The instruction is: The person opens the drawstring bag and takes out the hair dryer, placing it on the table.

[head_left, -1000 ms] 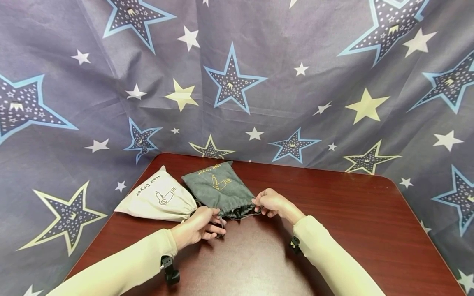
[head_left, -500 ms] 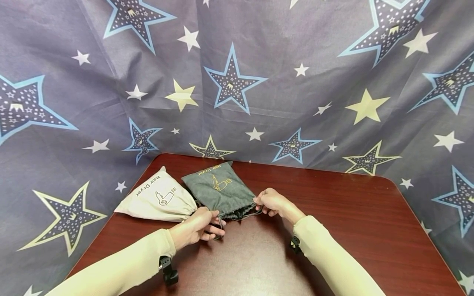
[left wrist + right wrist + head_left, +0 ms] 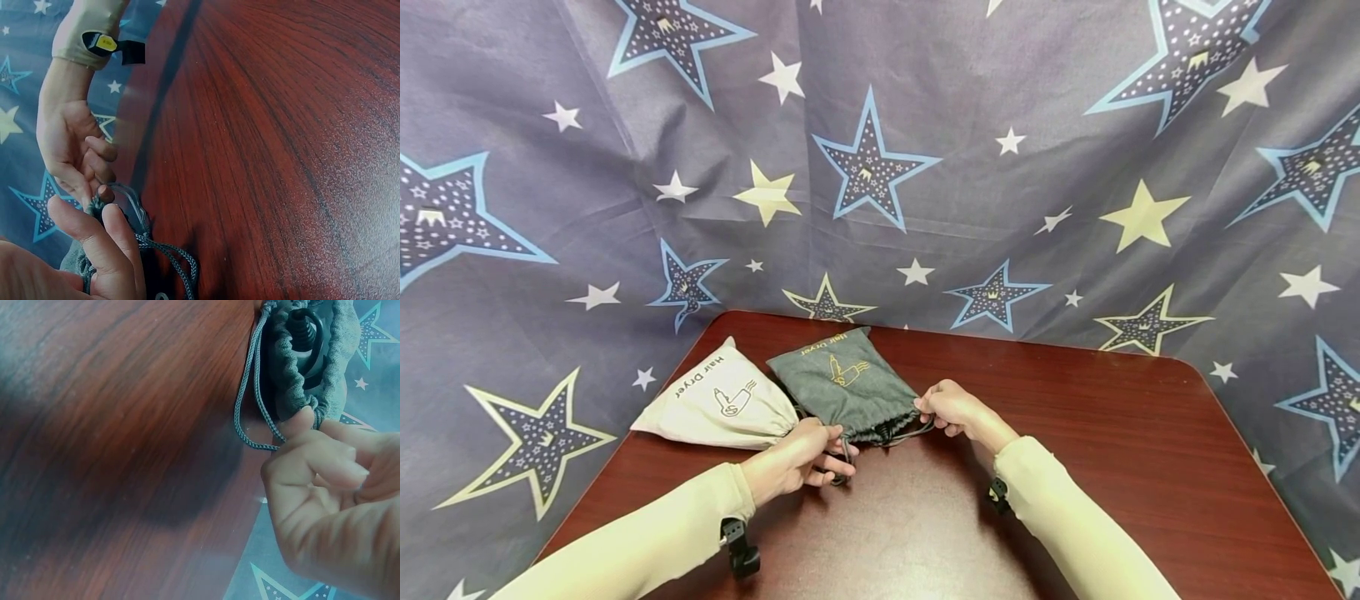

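while the grey bag point(image 3: 850, 387) lies flat near the table's far left part, its gathered mouth faces the person, probably so that both corners come within easy reach. the right hand point(image 3: 958, 410) pinches the right corner between thumb and forefinger, its other fingers curled in, and a loop of cord point(image 3: 238, 419) runs from the mouth back under that grip. the left hand point(image 3: 801, 454) has thumb and finger closed at the left corner, its remaining fingers loosely bent and spread, with more cord hanging by them; how firm that hold is, i cannot tell. gripped from both ends, the mouth looks held wide rather than bunched, and the right wrist view shows a black ribbed end point(image 3: 303, 331) inside. the white bag point(image 3: 715, 404) lies just left of the grey one, its neck drawn tight, perhaps set there to leave the middle free for working; the left hand hides whether it touches that neck. beneath everything is a red-brown wood-grain table point(image 3: 1112, 433), glossy with glare at the near side. around it hangs a creased blue-grey cloth point(image 3: 925, 125) printed with stars.
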{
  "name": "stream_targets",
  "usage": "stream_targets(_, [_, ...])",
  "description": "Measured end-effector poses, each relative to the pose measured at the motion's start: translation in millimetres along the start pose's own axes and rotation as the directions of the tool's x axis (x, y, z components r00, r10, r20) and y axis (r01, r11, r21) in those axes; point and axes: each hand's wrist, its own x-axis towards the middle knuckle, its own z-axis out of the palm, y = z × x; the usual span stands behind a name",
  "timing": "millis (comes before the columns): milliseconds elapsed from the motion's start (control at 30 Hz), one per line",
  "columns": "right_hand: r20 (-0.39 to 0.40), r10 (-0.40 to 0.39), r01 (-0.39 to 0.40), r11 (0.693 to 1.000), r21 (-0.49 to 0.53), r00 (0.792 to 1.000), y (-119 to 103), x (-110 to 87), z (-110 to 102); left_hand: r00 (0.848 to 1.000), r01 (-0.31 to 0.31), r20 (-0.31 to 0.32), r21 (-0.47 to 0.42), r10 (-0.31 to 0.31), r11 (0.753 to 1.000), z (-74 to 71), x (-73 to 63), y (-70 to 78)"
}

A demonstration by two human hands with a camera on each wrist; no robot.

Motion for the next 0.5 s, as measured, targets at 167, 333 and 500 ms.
stream_targets(167, [0.004, -0.005, 0.005, 1.0, 0.005, 1.0, 0.7, 0.7, 0.3, 1.0, -0.001, 0.0, -0.005, 0.001, 1.0, -0.7, -1.1, -1.1])
stream_targets(333, [-0.007, 0.005, -0.005, 1.0, 0.012, 1.0, 2.7, 2.3, 1.4, 1.0, -0.002, -0.001, -0.005, 0.002, 1.0, -1.3, -1.7, -2.0])
stream_targets(500, [-0.011, 0.005, -0.006, 1.0, -0.002, 1.0, 3.2, 2.5, 1.4, 1.0, -0.003, -0.006, -0.007, 0.003, 1.0, -1.6, -2.1, -2.0])
